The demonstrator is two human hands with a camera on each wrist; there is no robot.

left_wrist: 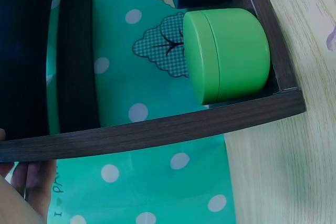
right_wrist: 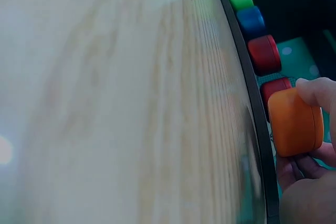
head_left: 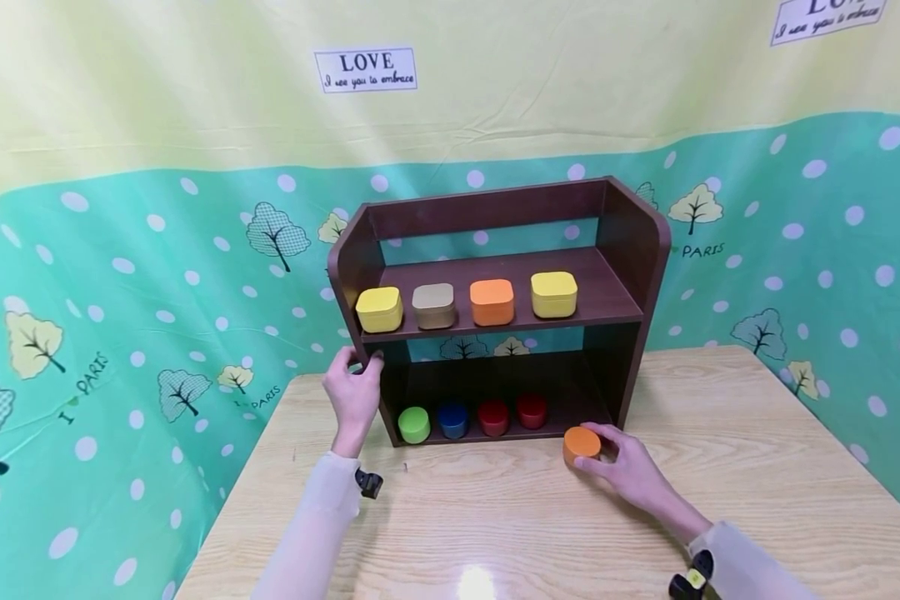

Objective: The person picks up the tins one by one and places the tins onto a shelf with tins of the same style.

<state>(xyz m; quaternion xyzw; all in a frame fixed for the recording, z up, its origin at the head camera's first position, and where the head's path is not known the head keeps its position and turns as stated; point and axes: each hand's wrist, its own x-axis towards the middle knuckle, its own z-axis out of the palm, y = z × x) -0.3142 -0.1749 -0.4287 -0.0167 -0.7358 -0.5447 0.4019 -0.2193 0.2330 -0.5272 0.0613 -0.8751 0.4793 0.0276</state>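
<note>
A round orange tin (head_left: pixel 581 447) is pinched between the thumb and fingers of my right hand (head_left: pixel 627 467), at the front right of the dark wooden shelf (head_left: pixel 510 337). In the right wrist view the orange tin (right_wrist: pixel 295 122) overlaps the shelf's lower edge, beside a red tin. My left hand (head_left: pixel 354 390) grips the shelf's left side panel, thumb inside and fingers outside. On the lower level stand a green tin (head_left: pixel 414 425), a blue tin (head_left: pixel 453 421) and two red tins (head_left: pixel 493 417) in a row. The left wrist view shows the green tin (left_wrist: pixel 231 56) close to the panel.
Along the upper level's front sit a yellow square tin (head_left: pixel 379 310), a grey-brown one (head_left: pixel 434 306), an orange one (head_left: pixel 492 302) and another yellow one (head_left: pixel 553 294). The shelf stands on a light wooden table (head_left: pixel 495 517), before a green patterned curtain (head_left: pixel 157 317).
</note>
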